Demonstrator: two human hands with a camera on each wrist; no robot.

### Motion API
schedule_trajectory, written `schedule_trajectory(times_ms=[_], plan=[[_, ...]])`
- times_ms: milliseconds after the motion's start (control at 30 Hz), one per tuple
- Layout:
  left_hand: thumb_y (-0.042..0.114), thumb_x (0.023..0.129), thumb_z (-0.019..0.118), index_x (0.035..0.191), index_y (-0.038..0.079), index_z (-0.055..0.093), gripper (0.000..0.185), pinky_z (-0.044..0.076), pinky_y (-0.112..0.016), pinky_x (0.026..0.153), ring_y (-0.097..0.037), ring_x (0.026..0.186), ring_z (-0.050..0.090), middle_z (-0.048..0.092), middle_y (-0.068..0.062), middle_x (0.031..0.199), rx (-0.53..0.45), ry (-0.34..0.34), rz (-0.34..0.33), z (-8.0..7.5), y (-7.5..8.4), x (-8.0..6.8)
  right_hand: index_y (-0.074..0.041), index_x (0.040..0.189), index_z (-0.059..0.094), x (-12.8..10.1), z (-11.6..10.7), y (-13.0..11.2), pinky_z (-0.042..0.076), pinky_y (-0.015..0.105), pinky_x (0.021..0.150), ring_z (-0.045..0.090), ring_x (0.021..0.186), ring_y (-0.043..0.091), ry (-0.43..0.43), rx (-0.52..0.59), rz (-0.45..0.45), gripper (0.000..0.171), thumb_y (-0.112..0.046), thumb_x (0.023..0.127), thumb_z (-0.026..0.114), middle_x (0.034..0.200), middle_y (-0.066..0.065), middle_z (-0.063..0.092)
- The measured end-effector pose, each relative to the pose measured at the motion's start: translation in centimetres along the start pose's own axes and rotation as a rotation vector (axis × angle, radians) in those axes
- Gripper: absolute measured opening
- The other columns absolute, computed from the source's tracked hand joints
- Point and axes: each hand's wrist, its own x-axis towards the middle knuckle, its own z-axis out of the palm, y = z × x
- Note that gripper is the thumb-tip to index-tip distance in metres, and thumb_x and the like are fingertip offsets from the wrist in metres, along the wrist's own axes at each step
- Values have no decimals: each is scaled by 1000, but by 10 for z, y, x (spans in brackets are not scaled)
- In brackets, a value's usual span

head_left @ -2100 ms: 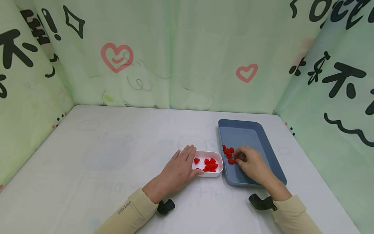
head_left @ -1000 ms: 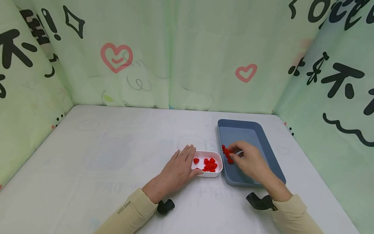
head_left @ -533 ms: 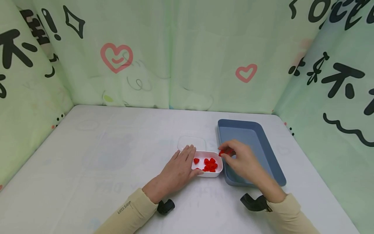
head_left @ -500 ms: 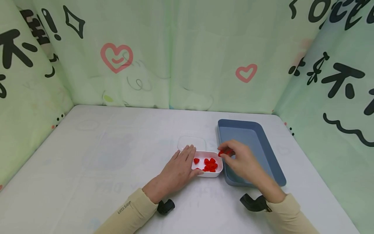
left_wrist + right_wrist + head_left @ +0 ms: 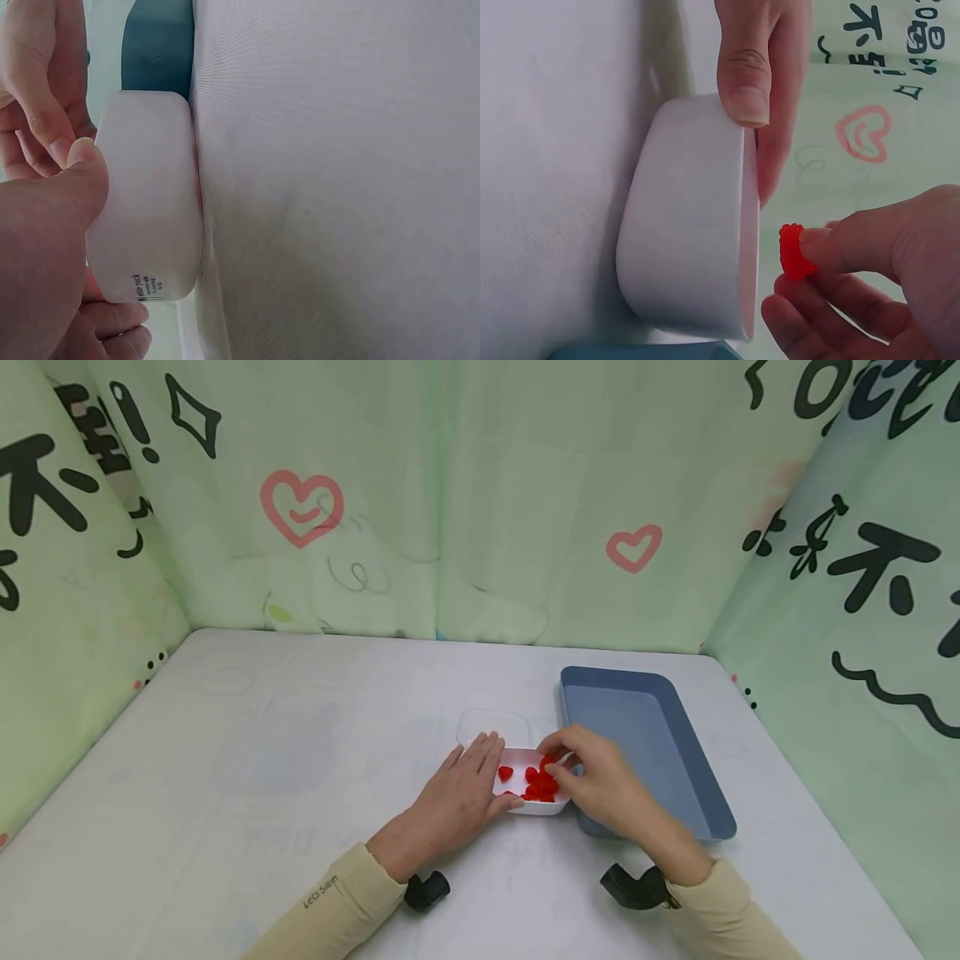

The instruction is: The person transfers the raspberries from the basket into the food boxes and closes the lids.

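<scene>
A small white box (image 5: 558, 806) holds several red berry-like pieces (image 5: 536, 783). My left hand (image 5: 468, 785) grips its left end, thumb (image 5: 746, 67) on the near wall. Over the box's right end, my right hand (image 5: 577, 772) pinches one red piece (image 5: 795, 251) between thumb and fingertips, just above the rim. In the left wrist view the box (image 5: 146, 195) lies against my thumb (image 5: 82, 180). The blue tray (image 5: 645, 718) sits right of the box; no red pieces show in it, though my right hand hides part of its floor.
A clear lid (image 5: 492, 725) lies flat just behind the white box. Green printed curtains close in the white table (image 5: 262, 760) at the back and both sides. Black wrist mounts (image 5: 426, 890) sit near the front edge.
My right hand picked a red piece out of the blue tray and carried it left, to above the white box. The left hand and box stayed put.
</scene>
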Motion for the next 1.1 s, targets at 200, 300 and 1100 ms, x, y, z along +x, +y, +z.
schedule_trajectory(times_ms=[200,300,1100], plan=[[55,97,52,154,3,29,81,32,-46,120,-28,150,31,34,-12,160,16,10,11,1,0,0,-4,107,68,0,6,-1,59,25,75,66,84,16,-21,9,0,23,5,85,69,104,9,69],[55,97,52,154,3,29,81,32,-46,120,-27,150,31,34,-12,160,19,10,11,1,0,1,-5,107,69,0,7,-1,59,26,77,67,84,15,-27,13,5,23,4,86,69,104,8,69],[56,97,50,155,4,28,81,30,-46,121,-28,151,29,33,-11,161,-17,-11,-8,0,1,0,-2,104,69,-4,-5,11,59,27,73,64,84,18,65,-24,-1,21,4,84,72,99,10,69]])
